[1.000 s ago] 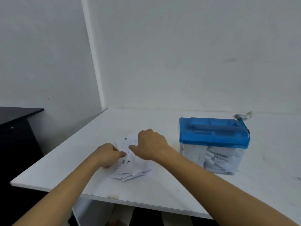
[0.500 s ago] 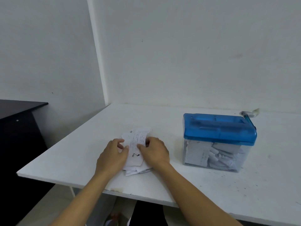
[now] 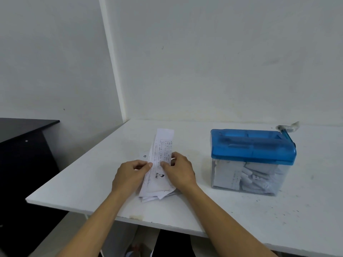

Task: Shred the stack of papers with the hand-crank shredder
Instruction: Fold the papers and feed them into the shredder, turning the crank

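Note:
A loose stack of white printed papers [image 3: 157, 190] lies on the white table [image 3: 92, 175] in front of me. My left hand [image 3: 130, 175] and my right hand [image 3: 180, 171] each pinch one side of a long printed paper strip [image 3: 162, 145] that stands tilted up off the stack. To the right stands the hand-crank shredder [image 3: 252, 147], with a blue lid, a blue crank [image 3: 286, 131] at its far right corner and a clear bin [image 3: 246, 177] holding shredded paper. Both hands are well left of the shredder.
A dark cabinet [image 3: 24, 145] stands to the left, lower than the table and apart from it. White walls meet in a corner behind the table. The table's front edge [image 3: 167, 224] runs close to my forearms.
Both hands went from resting on the pile to pinching a strip and raising it upright. The view has shifted a little, with the shredder now further right.

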Available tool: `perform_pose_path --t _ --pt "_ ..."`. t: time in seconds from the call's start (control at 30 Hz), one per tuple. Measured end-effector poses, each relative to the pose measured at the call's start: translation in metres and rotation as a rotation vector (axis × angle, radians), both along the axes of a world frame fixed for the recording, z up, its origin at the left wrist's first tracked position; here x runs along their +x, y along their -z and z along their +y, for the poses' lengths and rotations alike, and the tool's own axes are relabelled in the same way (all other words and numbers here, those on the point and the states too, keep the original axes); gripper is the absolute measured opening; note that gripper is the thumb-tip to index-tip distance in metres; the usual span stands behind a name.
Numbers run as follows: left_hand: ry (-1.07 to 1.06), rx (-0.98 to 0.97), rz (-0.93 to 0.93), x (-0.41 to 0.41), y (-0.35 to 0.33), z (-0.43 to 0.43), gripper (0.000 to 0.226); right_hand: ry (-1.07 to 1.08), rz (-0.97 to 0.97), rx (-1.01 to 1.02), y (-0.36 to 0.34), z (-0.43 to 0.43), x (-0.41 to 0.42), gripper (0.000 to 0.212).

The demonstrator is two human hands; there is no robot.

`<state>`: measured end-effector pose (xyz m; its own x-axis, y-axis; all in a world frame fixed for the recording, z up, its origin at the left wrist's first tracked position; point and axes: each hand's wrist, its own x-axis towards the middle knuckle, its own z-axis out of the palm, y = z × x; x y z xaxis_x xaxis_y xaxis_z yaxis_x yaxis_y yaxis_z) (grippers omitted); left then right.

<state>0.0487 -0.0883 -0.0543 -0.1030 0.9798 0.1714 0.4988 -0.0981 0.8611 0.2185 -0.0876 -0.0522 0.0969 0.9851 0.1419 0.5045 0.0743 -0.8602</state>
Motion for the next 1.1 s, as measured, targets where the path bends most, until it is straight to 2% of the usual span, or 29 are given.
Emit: perform_pose_path --t 0.2,0.3,0.4,0.53,0.67,0.9,1.1 --pt "-0.002 0.013 -0.058 0.003 0.003 0.0 0.013 0.014 0.118 0.018 -0.001 0.0 0.002 0.027" --pt "0.012 0.068 -0.174 0.005 0.0 -0.003 0.01 -0.005 0.167 0.015 -0.004 0.0 0.002 0.029" --pt "-0.001 0.095 -0.263 0.003 -0.003 -0.004 0.009 -0.025 0.114 0.005 -0.006 0.003 0.0 0.034" --pt "0.0 0.097 -0.357 0.001 -0.01 -0.004 0.01 -0.13 0.165 0.043 -0.014 0.009 0.001 0.018" --pt "-0.038 0.105 -0.388 0.001 -0.024 0.003 0.014 -0.209 0.171 0.099 -0.031 0.009 0.0 0.015" --pt "0.038 0.175 -0.331 0.018 -0.076 0.006 0.019 -0.239 0.212 0.209 -0.079 -0.004 0.006 0.035" --pt "0.224 0.185 -0.348 0.047 -0.128 -0.012 0.026 -0.156 0.364 0.334 -0.131 -0.016 0.031 0.038"
